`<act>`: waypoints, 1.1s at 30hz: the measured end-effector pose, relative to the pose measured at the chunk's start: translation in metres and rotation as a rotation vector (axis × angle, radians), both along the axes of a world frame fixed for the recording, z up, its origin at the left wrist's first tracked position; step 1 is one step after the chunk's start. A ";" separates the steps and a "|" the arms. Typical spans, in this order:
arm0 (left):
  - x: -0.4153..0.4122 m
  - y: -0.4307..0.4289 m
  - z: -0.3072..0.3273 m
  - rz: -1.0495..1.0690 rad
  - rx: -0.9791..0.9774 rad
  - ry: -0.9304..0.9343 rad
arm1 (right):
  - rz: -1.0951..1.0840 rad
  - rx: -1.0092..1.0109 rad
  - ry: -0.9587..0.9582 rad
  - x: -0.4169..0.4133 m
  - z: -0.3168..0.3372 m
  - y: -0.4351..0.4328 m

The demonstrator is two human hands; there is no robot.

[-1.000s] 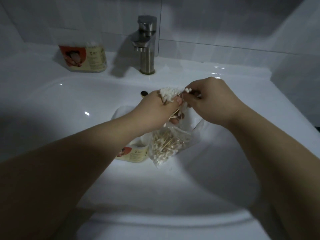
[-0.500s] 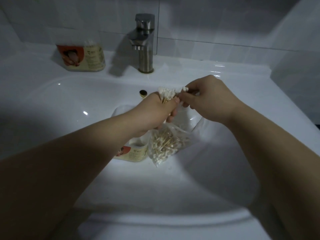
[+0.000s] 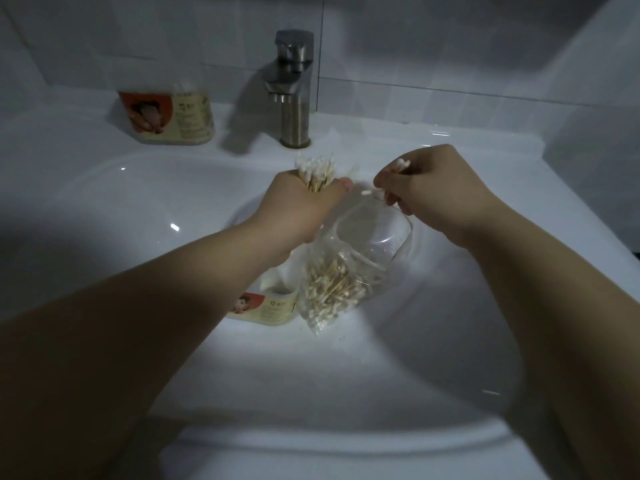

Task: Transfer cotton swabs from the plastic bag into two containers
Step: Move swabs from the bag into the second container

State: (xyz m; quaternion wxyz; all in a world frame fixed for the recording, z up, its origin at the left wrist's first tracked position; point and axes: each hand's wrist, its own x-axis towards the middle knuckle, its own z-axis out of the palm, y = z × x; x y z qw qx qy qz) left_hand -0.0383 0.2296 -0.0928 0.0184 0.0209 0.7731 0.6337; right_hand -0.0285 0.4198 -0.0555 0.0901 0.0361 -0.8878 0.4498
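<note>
We gather cotton swabs (image 3: 332, 289) from a bag (image 3: 377, 233) below the tap (image 3: 294, 98).
Left of the tap stands one container (image 3: 166, 116). Below it our left hand (image 3: 301, 209) clenches a bundle (image 3: 317, 173); lower lie a second container (image 3: 270, 306) and the bag. Right of the tap, our right hand (image 3: 440, 195) pinches a few swabs (image 3: 401, 164). Next, we judge: bundle into a container.

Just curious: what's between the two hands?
Head view: a gap over bare sink, crossed partly by a swab poking from the right hand toward the left hand; the bag opens below.
</note>
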 end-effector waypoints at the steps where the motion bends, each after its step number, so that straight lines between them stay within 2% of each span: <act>1: -0.001 0.000 0.001 0.008 0.019 -0.006 | 0.023 -0.036 -0.016 0.000 0.000 0.000; 4: 0.001 0.002 0.004 -0.009 0.047 -0.034 | 0.121 -0.140 -0.054 0.002 0.000 -0.004; 8: 0.004 0.005 0.003 -0.136 0.050 -0.133 | 0.247 -0.197 -0.090 0.003 -0.002 -0.006; 13: 0.003 0.006 0.002 -0.226 0.287 -0.199 | 0.398 -0.398 -0.253 0.006 -0.003 -0.008; 16: 0.003 0.003 0.003 -0.297 0.305 -0.192 | 0.399 -0.450 -0.288 0.006 -0.003 -0.010; 24: 0.000 0.002 0.000 -0.250 0.290 -0.176 | 0.288 -0.490 -0.252 0.002 -0.003 -0.007; 29: 0.000 0.001 0.001 -0.220 0.285 -0.186 | 0.139 -0.480 -0.192 -0.001 -0.003 -0.004; 33: 0.001 0.002 0.001 -0.237 0.315 -0.245 | 0.235 -0.293 -0.147 0.003 -0.001 -0.004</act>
